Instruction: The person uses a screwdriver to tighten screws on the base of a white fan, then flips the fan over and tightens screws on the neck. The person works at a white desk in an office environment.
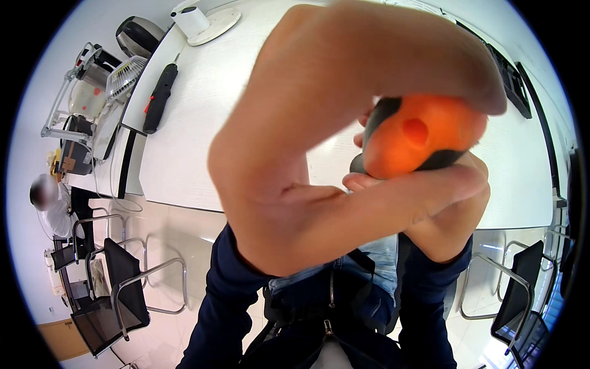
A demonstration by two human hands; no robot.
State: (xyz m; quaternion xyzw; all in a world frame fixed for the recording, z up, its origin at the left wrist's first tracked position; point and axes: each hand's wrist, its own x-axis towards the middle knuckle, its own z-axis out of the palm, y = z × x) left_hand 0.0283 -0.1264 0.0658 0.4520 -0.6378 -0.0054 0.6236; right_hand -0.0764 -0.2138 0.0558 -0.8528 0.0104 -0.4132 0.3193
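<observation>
A rounded orange tool with black sections (399,147) is held close in front of me, with a round recess in its orange surface. My left hand (264,147) is large in the foreground, its fingers curling over the top and its thumb lying along the underside, so that it closes around the tool. Behind it, my right hand (458,215) is partly hidden. Fingertips showing at the tool's left side suggest a grip from behind. The tool's far part is out of sight, so its exact kind cannot be told.
A black-and-red cordless screwdriver (161,98) lies on the white table (184,166). At the back stands a white round-based device (212,27). Side-table equipment includes a wire-guarded fan (126,77). Black chairs (126,283) flank me; a person (61,206) sits at far left.
</observation>
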